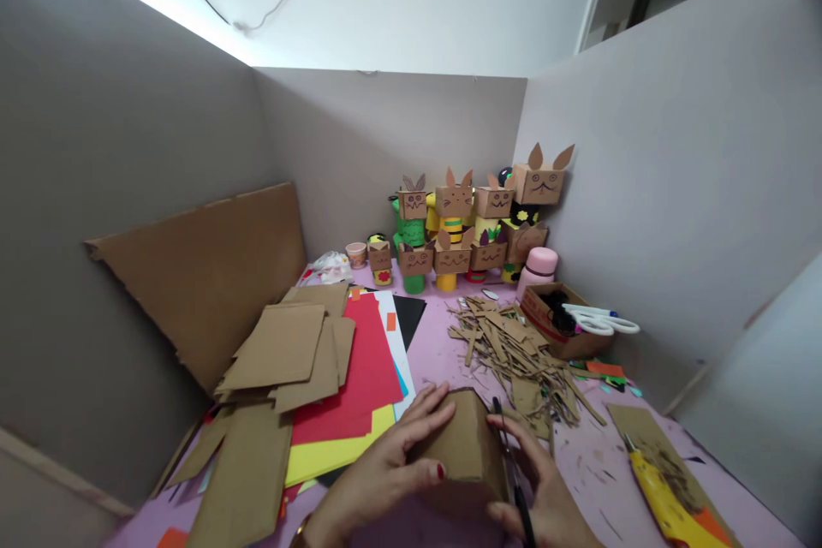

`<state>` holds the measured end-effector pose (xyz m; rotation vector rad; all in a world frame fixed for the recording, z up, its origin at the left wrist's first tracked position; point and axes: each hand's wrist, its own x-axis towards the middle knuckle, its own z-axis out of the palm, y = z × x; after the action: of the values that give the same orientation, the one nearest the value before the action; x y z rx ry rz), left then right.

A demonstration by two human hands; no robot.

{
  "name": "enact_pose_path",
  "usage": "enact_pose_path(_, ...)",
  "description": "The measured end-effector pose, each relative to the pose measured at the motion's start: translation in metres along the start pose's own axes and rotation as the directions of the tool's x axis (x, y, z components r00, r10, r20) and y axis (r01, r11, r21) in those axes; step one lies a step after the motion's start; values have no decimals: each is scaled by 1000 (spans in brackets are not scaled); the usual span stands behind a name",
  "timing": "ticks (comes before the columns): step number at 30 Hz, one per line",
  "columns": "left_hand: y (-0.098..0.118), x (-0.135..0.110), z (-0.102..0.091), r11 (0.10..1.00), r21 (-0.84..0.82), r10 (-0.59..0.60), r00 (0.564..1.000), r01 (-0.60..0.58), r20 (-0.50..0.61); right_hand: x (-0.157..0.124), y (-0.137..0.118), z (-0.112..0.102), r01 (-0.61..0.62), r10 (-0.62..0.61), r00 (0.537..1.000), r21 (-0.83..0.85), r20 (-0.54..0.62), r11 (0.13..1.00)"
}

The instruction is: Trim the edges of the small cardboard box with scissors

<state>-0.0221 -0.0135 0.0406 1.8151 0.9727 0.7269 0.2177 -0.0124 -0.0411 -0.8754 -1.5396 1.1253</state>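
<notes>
A small brown cardboard box sits low in front of me, between both hands. My left hand grips its left side, with fingers spread along the top edge and the thumb across the near face. On the box's right side is my right hand, its index fingertip and thumb touching the cardboard. A slim black pen-like tool runs lengthwise between the right fingers and the box, its lower end passing by the palm; its exact kind is unclear. The box's underside is hidden.
Cardboard sheets and coloured paper lie on the left. Cardboard scraps are heaped right of centre, near an open box with white-handled scissors. A yellow glue gun rests at right. Cardboard animal figures stand behind.
</notes>
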Motion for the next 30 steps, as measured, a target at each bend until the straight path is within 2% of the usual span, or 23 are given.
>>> enact_pose_path(3,-3,1,-2,998,-52,31,999,-32,-19,0,1,2,-10,10,1000,-3,-18,1000)
enact_pose_path(9,-4,-1,-1,998,65,14,1000,-15,18,0,-1,7,-24,27,999,72,-43,997)
enact_pose_path(11,-5,-3,-5,999,-20,29,999,-28,21,0,-5,7,-50,55,998,108,-38,993)
enact_pose_path(15,-10,-7,-9,948,-317,47,999,-35,28,0,-8,5,-68,71,997,166,-14,984)
enact_pose_path(17,-10,-5,-3,897,-438,42,999,-52,-33,0,-5,5,-71,74,997,153,-14,986)
enact_pose_path(19,-7,0,9,865,-494,12,986,-95,-168,0,-1,6,-62,65,998,109,-26,992)
enact_pose_path(21,-2,6,22,921,-388,-106,932,-40,-348,0,2,7,-39,41,998,49,-41,998)
enact_pose_path(22,0,8,27,957,-286,-152,910,39,-385,0,2,8,-27,29,998,21,-49,999)
enact_pose_path(25,5,9,32,961,-257,-182,936,105,-301,2,-3,6,-17,15,999,-32,-46,999)
enact_pose_path(30,1,3,20,966,-241,-145,970,95,-197,3,-15,0,-21,22,1000,-52,5,998)
